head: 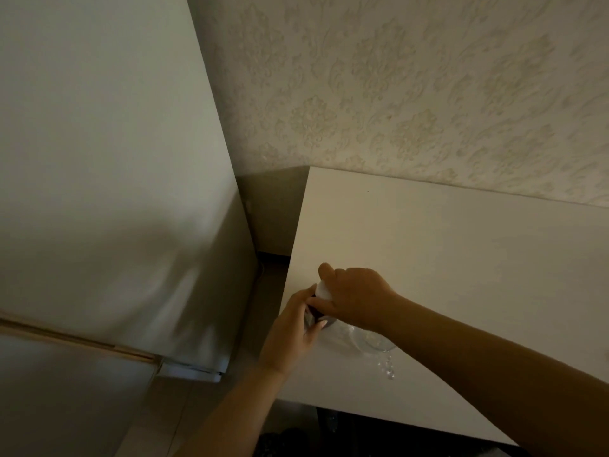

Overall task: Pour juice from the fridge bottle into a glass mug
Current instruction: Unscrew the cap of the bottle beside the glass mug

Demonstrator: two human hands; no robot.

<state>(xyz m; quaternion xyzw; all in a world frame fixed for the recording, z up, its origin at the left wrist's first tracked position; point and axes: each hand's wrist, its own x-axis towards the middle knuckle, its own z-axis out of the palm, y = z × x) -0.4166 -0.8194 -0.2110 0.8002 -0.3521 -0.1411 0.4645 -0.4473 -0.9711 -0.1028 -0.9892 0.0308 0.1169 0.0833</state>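
Note:
A bottle (312, 319) stands near the left edge of the white table (445, 258), mostly hidden by both hands. My left hand (291, 328) grips its body from the left. My right hand (354, 296) curls over the top, thumb and fingers round the white cap (322, 290). A clear glass mug (370, 339) sits on the table just right of the bottle, under my right wrist, and it looks empty. The juice itself cannot be made out.
The white fridge (108, 159) with closed doors fills the left side. A narrow gap (270, 225) separates it from the table. Patterned wallpaper (412, 94) runs behind the table. The table's front edge (395, 420) lies close below my arms.

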